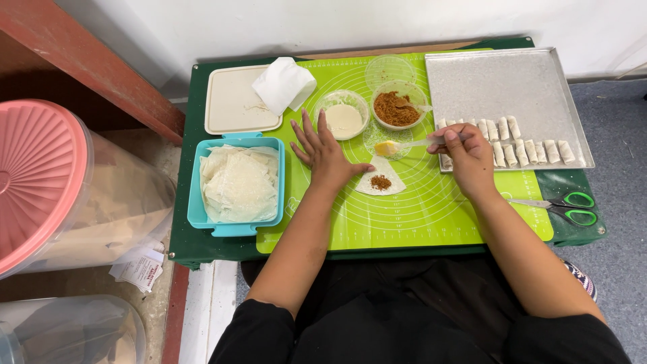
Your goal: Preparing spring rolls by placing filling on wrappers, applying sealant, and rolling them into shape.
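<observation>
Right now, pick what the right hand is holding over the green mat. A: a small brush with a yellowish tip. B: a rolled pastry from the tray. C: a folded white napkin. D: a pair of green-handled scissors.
A: the right hand grips a small brush whose yellowish tip hangs just above the wrapper with brown filling, while the scissors lie untouched on the mat's right edge.

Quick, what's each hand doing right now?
Left hand: open, flat beside the wrapper.
Right hand: closed, holding a spoon.
</observation>
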